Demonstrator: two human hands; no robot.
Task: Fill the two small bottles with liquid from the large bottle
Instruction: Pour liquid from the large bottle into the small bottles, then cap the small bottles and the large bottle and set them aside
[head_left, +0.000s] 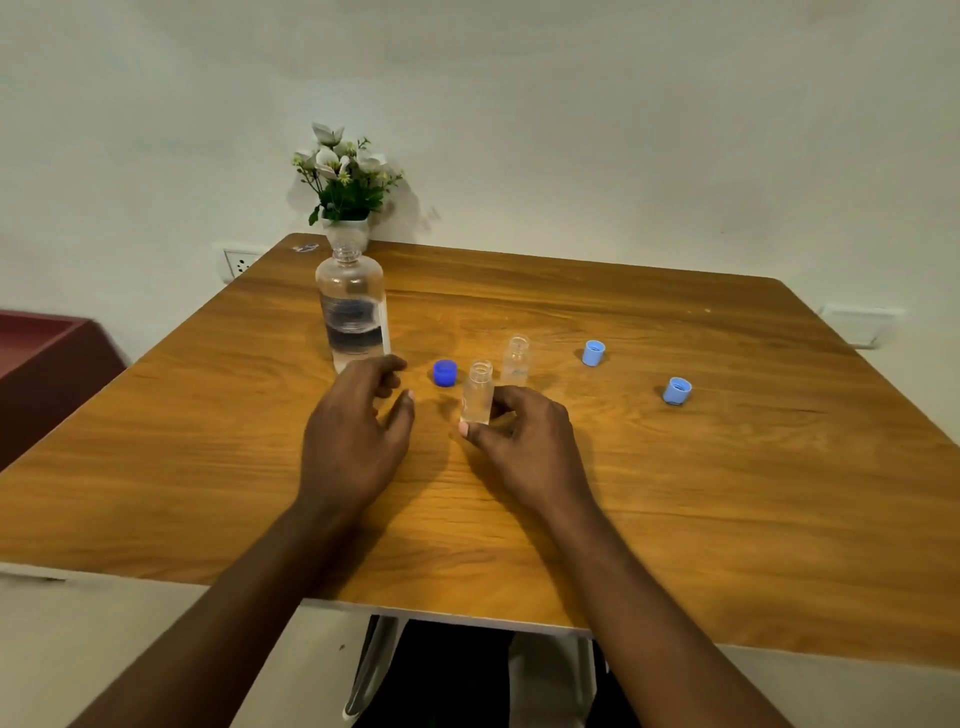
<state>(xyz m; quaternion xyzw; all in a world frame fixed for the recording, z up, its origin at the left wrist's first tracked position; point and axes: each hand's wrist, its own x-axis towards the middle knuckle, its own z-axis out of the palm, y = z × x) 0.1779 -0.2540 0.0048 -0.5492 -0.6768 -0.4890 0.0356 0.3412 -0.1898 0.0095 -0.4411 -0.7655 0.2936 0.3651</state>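
Pale wall is seen behind a wooden counter (675, 467), on which everything for the task is laid out. Starting at the hands: the right hand (524, 447) is closed lightly around the nearer small bottle (478, 392), which stands upright and uncapped, steadied by thumb and fingers at its lower half. The left hand (358, 431) is held loosely open, fingers curled, empty, just in front of the large bottle (353, 306) and apparently not yet touching it, though contact at the fingertips cannot be ruled out.

The large bottle is uncapped and upright; its liquid level is hard to read through the blurred label. The step in hand is judged to be the taking up of that bottle for the first pour. It would best be gripped around the middle, tilted slowly, and its mouth brought close over the narrow neck while the small bottle is kept firmly on the counter.

Right of the large bottle lies a dark blue cap (445, 373), close to the pouring path and liable to be knocked. The second small bottle (516, 358) stands just beyond the held one. Two light blue caps (594, 353) (677, 391) lie further right. A vase of flowers (345, 182) stands behind the large bottle.
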